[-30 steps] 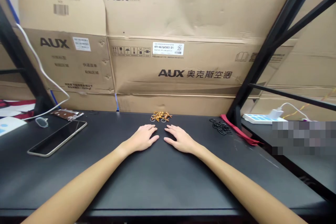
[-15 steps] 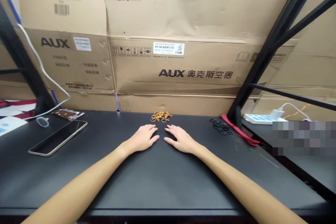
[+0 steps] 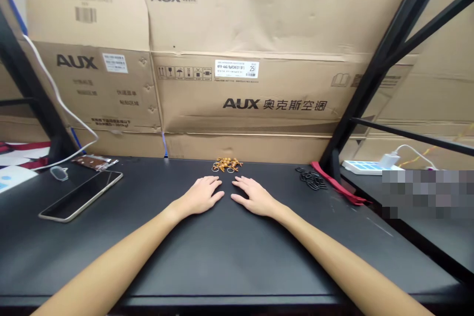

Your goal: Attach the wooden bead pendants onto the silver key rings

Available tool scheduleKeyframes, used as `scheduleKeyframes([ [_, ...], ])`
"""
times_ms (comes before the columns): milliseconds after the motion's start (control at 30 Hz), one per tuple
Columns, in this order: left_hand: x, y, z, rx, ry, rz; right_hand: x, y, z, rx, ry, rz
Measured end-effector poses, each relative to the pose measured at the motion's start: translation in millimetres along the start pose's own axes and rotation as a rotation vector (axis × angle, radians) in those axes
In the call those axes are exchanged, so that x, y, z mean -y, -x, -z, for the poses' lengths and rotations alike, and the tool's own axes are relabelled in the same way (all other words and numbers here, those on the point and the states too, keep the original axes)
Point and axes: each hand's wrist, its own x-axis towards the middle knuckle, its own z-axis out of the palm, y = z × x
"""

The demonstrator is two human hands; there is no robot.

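Observation:
My left hand [image 3: 202, 194] lies flat on the black table [image 3: 222, 252], palm down, fingers stretched out and holding nothing. My right hand [image 3: 252, 196] rests flat beside it, a small gap between the two, also empty. Just beyond the fingertips sits a small heap of golden-brown trinkets with metal rings [image 3: 226, 164], untouched. A pile of black rings [image 3: 311, 178] lies further right, near a red strap [image 3: 336, 185].
A phone [image 3: 80, 194] lies face up at the left, with a small clear object [image 3: 59, 173] and a brown packet [image 3: 94, 161] behind it. Cardboard boxes [image 3: 252, 79] wall off the back. A black rack post [image 3: 374, 69] rises at the right; a power strip [image 3: 365, 167] lies beyond.

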Motion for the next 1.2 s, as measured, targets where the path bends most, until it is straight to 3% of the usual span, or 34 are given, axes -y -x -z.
scheduleKeyframes([
  [200,1.9,-0.3,0.8,-0.002,0.033,0.016,-1.0,-0.4,-0.7,0.004,0.002,-0.002],
  [600,40.3,-20.7,0.4,0.083,0.002,0.173,-0.6,-0.6,0.2,0.013,0.000,-0.004],
  [767,37.0,-20.9,1.5,0.072,0.004,0.185,1.3,-0.6,1.0,0.017,0.014,-0.022],
  [900,33.4,-19.2,4.1,-0.017,0.024,0.160,1.7,0.0,1.6,0.017,0.022,-0.017],
  [1000,27.9,-14.5,7.7,-0.071,0.059,0.074,0.0,0.5,0.6,-0.001,0.015,0.002],
  [1200,3.4,-3.9,13.9,-0.047,0.188,-0.094,-1.4,1.0,-1.0,-0.144,-0.052,0.096],
])
